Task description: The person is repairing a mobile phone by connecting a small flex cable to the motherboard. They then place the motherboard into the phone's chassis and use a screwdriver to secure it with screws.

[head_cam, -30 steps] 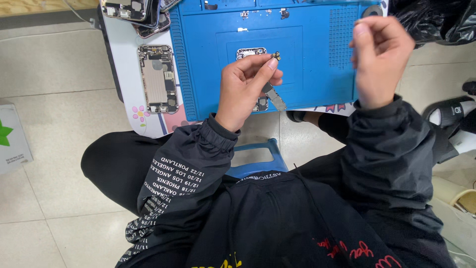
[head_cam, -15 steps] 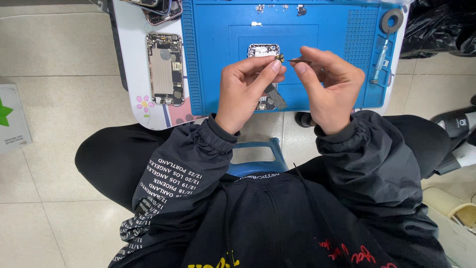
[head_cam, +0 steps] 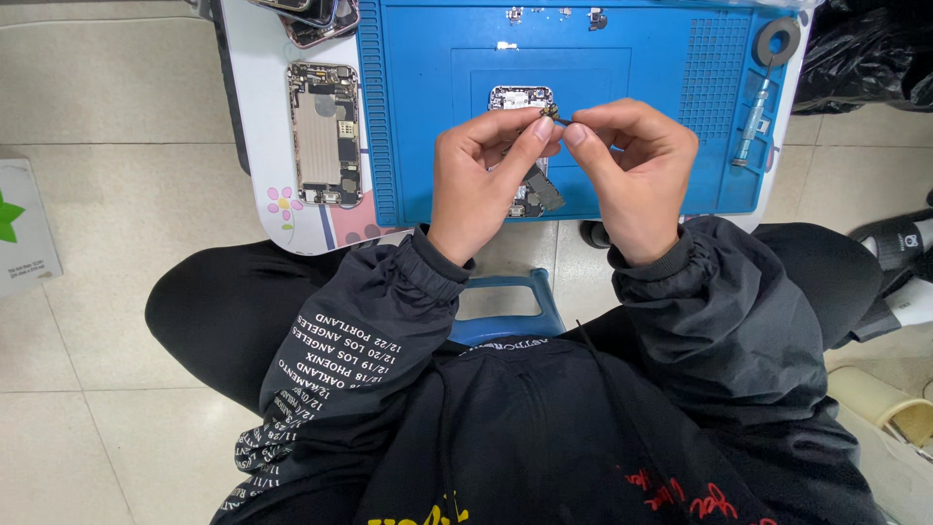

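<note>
My left hand [head_cam: 486, 180] and my right hand [head_cam: 632, 165] meet above a blue work mat [head_cam: 437, 107]. Between thumb and forefinger of each hand I pinch a tiny dark part [head_cam: 551, 113] with a small brass-coloured bit. Under my hands an opened phone body [head_cam: 525, 97] lies on the mat, mostly hidden by my fingers; its lower end [head_cam: 537, 194] shows below my left palm. I sit on a blue stool [head_cam: 505, 306], in a black jacket.
A second opened phone body [head_cam: 326, 134] lies on the white table [head_cam: 262, 146] left of the mat. A screwdriver [head_cam: 753, 126] and a tape roll [head_cam: 777, 41] sit at the mat's right edge. Small parts [head_cam: 554, 14] lie along its far edge. Black bag [head_cam: 865, 49] far right.
My right hand came down from the upper right to meet my left hand over the phone. Both now pinch the small part together. The view has shifted a little.
</note>
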